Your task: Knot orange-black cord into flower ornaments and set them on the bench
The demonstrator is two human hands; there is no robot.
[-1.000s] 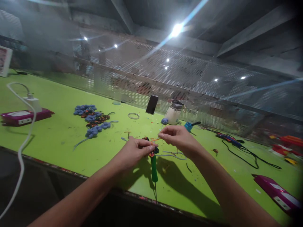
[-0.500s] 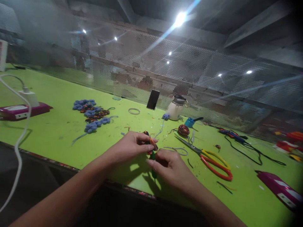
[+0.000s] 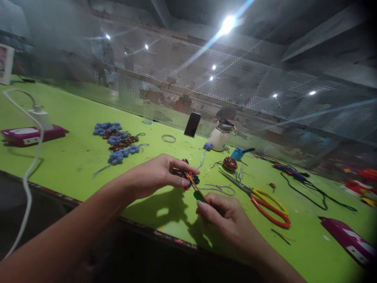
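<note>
My left hand [image 3: 160,173] pinches a small crocheted piece [image 3: 187,184] of dark red, orange and black yarn between thumb and fingers, above the front of the table. In my right hand [image 3: 224,210] is a green-handled crochet hook [image 3: 199,196], its handle partly hidden by the fingers. Orange yarn [image 3: 193,182] stretches from the piece toward the right hand, along the hook. Behind the hands lies a ball of the dark multicoloured yarn [image 3: 230,164]. Finished-looking blue and dark crochet flowers [image 3: 118,143] lie in rows to the left.
Orange-and-yellow-handled scissors [image 3: 271,208] lie right of my hand. Farther back are a phone [image 3: 192,124], a pale jug [image 3: 218,136], a blue container [image 3: 237,153] and a grey ring [image 3: 168,138]. Purple power strips [image 3: 347,239] flank the green table [image 3: 73,169]; a white cable [image 3: 28,184] hangs left.
My right hand has moved right and slightly down, away from the left, with the crochet hook now tilted. Orange yarn is stretched between the piece and the right hand.
</note>
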